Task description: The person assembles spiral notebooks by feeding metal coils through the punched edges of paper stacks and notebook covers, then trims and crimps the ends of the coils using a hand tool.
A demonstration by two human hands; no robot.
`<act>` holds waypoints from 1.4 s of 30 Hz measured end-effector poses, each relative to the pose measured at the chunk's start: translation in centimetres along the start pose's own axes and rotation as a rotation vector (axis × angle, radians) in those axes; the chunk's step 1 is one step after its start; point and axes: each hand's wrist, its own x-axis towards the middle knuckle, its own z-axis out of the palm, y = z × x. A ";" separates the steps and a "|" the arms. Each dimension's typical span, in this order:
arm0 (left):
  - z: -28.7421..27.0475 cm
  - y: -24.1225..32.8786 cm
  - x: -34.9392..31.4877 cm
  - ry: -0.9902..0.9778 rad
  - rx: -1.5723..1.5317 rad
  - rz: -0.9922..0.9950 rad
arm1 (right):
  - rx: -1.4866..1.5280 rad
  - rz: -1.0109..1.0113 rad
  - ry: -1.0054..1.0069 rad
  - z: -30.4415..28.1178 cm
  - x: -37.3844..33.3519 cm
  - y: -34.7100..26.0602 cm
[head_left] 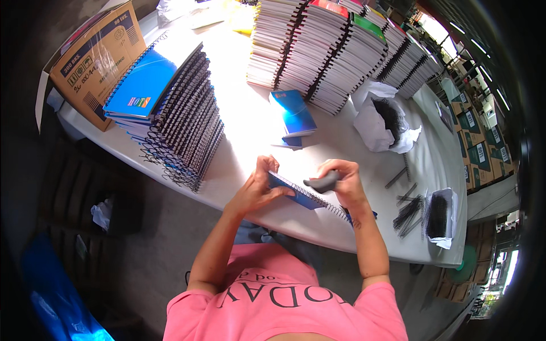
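blue spiral notebook (304, 195) between left hand (257, 190) and right hand (344, 184)

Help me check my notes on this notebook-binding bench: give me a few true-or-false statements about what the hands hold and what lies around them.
1. The left hand grips a blue spiral notebook at the table edge. True.
2. The right hand is empty. False: it holds a grey-handled tool against the notebook's spiral.
3. A stack of bound notebooks with a blue cover on top stands to the person's left. True.
4. The cardboard box sits on the right of the table. False: it is at the far left.
5. Loose black wire spirals lie on the white table to the right. True.
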 end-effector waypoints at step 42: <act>2.3 3.5 1.0 0.409 -0.380 -0.071 | -1.246 0.193 0.668 -0.1 -17.2 1.8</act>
